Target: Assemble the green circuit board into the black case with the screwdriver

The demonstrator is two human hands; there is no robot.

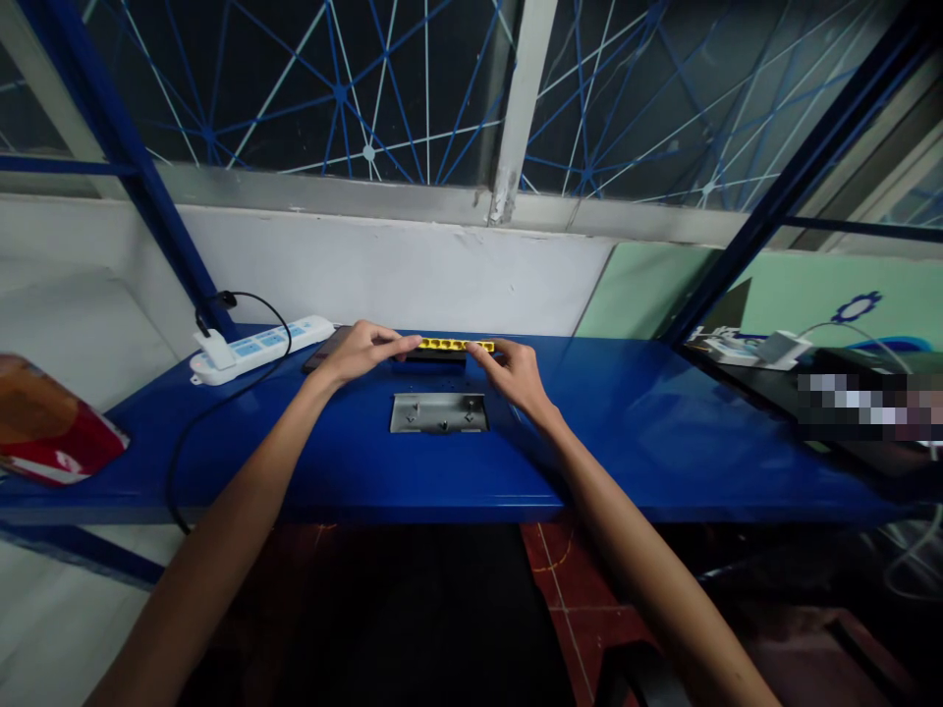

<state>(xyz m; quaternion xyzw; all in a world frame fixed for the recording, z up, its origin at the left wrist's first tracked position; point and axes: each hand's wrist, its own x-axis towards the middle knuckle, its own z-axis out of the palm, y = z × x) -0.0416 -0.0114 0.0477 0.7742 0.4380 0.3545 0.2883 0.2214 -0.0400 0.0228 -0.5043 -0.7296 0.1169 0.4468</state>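
A long dark device with a row of yellow ports (451,346) lies near the back of the blue table (634,442). My left hand (360,351) grips its left end with fingers pinched on it. My right hand (516,375) holds its right end the same way. Just in front of the device lies a grey metal plate (438,412) with a few small posts standing up from it. A dark flat object (324,351) is partly hidden behind my left hand.
A white power strip (257,346) with a plugged charger and a black cable (181,442) lies at the back left. A red and orange bag (44,422) sits at the left edge. A second desk with a white adapter (781,349) stands to the right. A window wall is behind.
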